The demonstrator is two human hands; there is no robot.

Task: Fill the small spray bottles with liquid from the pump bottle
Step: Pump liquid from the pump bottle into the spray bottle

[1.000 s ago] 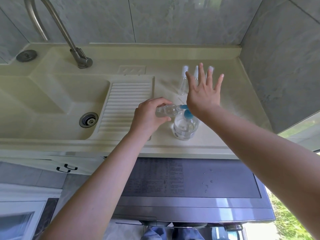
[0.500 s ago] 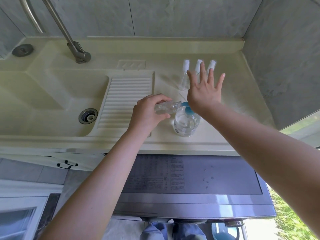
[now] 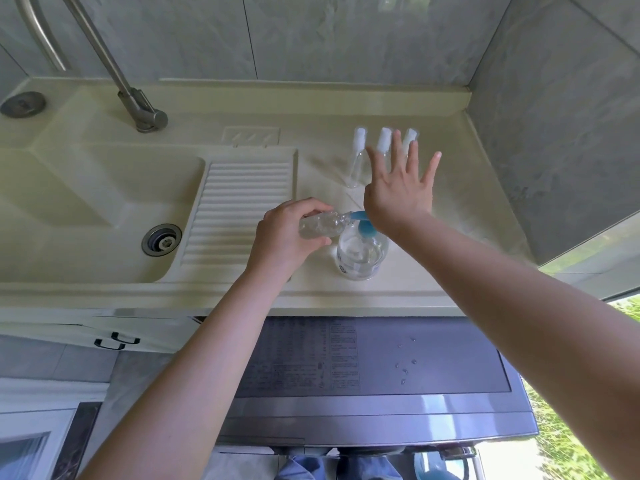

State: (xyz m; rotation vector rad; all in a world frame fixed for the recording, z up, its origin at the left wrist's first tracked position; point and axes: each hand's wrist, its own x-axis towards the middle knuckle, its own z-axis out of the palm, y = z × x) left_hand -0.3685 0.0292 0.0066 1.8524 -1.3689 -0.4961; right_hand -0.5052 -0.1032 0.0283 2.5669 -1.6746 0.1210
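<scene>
A clear pump bottle [image 3: 362, 258] with a blue pump head [image 3: 363, 226] stands on the cream counter near its front edge. My left hand [image 3: 287, 237] grips a small clear spray bottle [image 3: 322, 225], tilted on its side with its mouth at the blue spout. The heel of my right hand [image 3: 398, 195] presses on the pump head, fingers spread straight. Three capped small spray bottles [image 3: 358, 157] stand in a row behind, two partly hidden by my right fingers.
A sink basin with a drain [image 3: 161, 239] and ribbed washboard [image 3: 239, 209] lies to the left, a metal faucet [image 3: 138, 105] behind it. Grey tiled walls close the back and right. A grey appliance top [image 3: 381, 358] with water drops sits below the counter [image 3: 467, 202].
The view has shifted slightly; both hands hold the same pose, left gripping the small bottle at the spout, right on the pump head.
</scene>
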